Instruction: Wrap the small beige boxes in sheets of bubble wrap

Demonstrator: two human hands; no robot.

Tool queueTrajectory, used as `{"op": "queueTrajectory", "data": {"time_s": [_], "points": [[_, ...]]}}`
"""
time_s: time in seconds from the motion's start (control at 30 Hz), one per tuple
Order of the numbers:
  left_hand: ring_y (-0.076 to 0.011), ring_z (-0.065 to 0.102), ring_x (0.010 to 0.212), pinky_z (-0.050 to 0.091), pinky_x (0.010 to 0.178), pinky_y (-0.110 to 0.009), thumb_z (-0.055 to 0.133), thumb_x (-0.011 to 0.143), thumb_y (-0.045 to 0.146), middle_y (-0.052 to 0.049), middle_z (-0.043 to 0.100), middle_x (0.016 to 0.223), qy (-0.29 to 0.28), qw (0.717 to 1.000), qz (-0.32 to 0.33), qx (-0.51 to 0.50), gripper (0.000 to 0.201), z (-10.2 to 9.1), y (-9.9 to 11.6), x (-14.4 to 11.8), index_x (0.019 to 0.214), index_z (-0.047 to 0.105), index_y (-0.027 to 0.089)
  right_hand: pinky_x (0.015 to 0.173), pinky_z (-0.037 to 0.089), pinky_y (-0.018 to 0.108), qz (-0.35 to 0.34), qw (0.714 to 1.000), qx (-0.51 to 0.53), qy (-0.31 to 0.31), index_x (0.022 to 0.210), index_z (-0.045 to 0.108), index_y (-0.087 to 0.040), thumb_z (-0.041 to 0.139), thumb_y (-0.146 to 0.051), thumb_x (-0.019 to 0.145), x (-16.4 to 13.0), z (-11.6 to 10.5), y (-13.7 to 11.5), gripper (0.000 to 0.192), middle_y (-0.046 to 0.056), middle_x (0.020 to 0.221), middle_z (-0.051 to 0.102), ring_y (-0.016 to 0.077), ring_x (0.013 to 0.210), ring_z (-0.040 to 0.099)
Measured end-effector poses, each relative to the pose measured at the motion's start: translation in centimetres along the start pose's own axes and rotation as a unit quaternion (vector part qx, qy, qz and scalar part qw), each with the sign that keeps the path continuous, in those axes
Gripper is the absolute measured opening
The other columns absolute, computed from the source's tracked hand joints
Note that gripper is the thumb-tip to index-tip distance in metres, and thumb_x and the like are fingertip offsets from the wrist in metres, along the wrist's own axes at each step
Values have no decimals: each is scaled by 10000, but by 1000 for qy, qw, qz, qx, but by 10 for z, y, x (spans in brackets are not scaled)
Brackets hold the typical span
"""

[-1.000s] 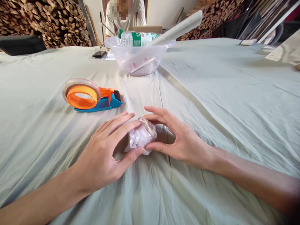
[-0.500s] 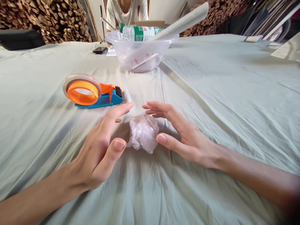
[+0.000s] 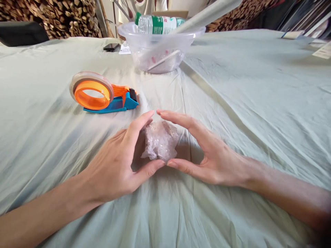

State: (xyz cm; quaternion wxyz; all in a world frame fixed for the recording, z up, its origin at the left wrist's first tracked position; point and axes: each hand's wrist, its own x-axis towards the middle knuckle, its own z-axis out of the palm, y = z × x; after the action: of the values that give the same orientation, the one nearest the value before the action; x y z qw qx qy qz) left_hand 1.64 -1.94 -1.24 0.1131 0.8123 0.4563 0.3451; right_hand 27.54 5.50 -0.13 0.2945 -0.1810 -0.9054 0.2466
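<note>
A small lump wrapped in crumpled clear plastic (image 3: 161,141) rests on the cloth between my two hands. My left hand (image 3: 121,162) curves around its left side, the thumb tip at the near edge and the fingertips by the far left corner. From the right, my right hand (image 3: 207,151) arches the same way, with a gap between palm and plastic. Thumb tips almost meet in front and index fingertips almost meet behind. Both hands have fingers apart from thumbs; neither visibly grips the lump. What lies inside the plastic is hard to make out.
An orange and blue tape dispenser (image 3: 103,96) lies beyond my left hand. Farther back stands a clear plastic basin (image 3: 160,51) holding a green-labelled bottle (image 3: 160,24) and a long white roll (image 3: 207,15). A phone (image 3: 111,47) is left of it. Someone sits across the pale-green-covered table (image 3: 245,103).
Both hands have closed in around the plastic-wrapped lump, bringing the thumbs together at its near side and the fingertips together behind it. The view has tilted slightly downward.
</note>
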Motion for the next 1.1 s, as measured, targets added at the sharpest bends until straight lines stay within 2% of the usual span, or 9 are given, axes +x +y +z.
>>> {"op": "queueTrajectory", "data": {"time_s": [0.1, 0.17, 0.23, 0.33, 0.47, 0.67, 0.83, 0.97, 1.1], "points": [[-312, 703, 1417, 662, 1172, -490, 802, 974, 284, -94, 673, 1556, 36, 999, -12, -20, 899, 3, -1, -1, 1727, 315, 347, 1308, 508, 532, -10, 1000, -4, 3, 1711, 364, -289, 762, -489, 1056, 0, 0, -2, 792, 126, 1691, 565, 292, 1582, 553], [-278, 686, 1423, 640, 1187, -443, 796, 930, 177, -65, 647, 1589, 52, 998, 12, -18, 941, 2, 2, -2, 1727, 327, 353, 1285, 524, 531, -28, 999, -6, 20, 1709, 378, -290, 729, -453, 1079, 0, 0, -3, 739, 127, 1658, 591, 289, 1545, 583], [-248, 658, 1430, 601, 1209, -404, 773, 907, 113, -33, 626, 1609, 57, 997, 48, -2, 983, 0, 5, -3, 1740, 317, 368, 1236, 562, 504, -48, 997, -25, 51, 1670, 456, -297, 705, -383, 1096, 0, 0, -3, 631, 119, 1568, 647, 270, 1457, 640], [-242, 626, 1429, 555, 1213, -411, 740, 926, 70, -29, 639, 1583, 64, 992, 91, 62, 1010, -2, 10, -3, 1771, 275, 369, 1115, 634, 453, -66, 990, -71, 104, 1538, 624, -285, 737, -313, 1082, -1, 1, -4, 471, 117, 1400, 694, 242, 1276, 711], [-262, 622, 1417, 533, 1167, -424, 726, 907, -14, -59, 688, 1536, 82, 977, 142, 134, 1050, -1, 11, -3, 1795, 240, 264, 952, 683, 353, -66, 982, -95, 151, 1316, 766, -240, 735, -149, 1057, -3, 2, -10, 277, 96, 1259, 714, 187, 1101, 757], [-242, 585, 1432, 493, 1133, -415, 696, 948, -46, -33, 701, 1552, 59, 972, 170, 152, 1067, 0, 13, -5, 1808, 150, 271, 812, 687, 280, -76, 967, -152, 190, 1039, 781, -252, 721, -78, 1034, -7, 2, -19, 184, 40, 1127, 793, 142, 917, 786], [-226, 581, 1416, 474, 1138, -396, 684, 920, -92, -47, 714, 1539, 58, 970, 183, 150, 1069, 1, 13, -2, 1804, 171, 222, 820, 660, 259, -110, 963, -174, 174, 1050, 699, -225, 660, -22, 1046, -8, 2, -15, 207, 45, 1102, 791, 137, 949, 783], [-249, 625, 1349, 516, 1121, -408, 693, 913, -58, -65, 731, 1504, 82, 970, 168, 152, 988, 1, 10, -1, 1777, 279, 185, 845, 649, 236, -114, 971, -140, 159, 1098, 640, -188, 590, 56, 1038, -5, 3, -10, 255, 61, 1135, 761, 117, 992, 748], [-253, 620, 1359, 518, 1117, -413, 700, 907, -79, -75, 736, 1498, 82, 969, 179, 147, 987, 1, 10, -1, 1768, 286, 169, 895, 663, 274, -106, 976, -108, 154, 1172, 664, -171, 674, -28, 1058, -5, 2, -12, 183, 82, 1151, 751, 141, 1036, 756]]}}
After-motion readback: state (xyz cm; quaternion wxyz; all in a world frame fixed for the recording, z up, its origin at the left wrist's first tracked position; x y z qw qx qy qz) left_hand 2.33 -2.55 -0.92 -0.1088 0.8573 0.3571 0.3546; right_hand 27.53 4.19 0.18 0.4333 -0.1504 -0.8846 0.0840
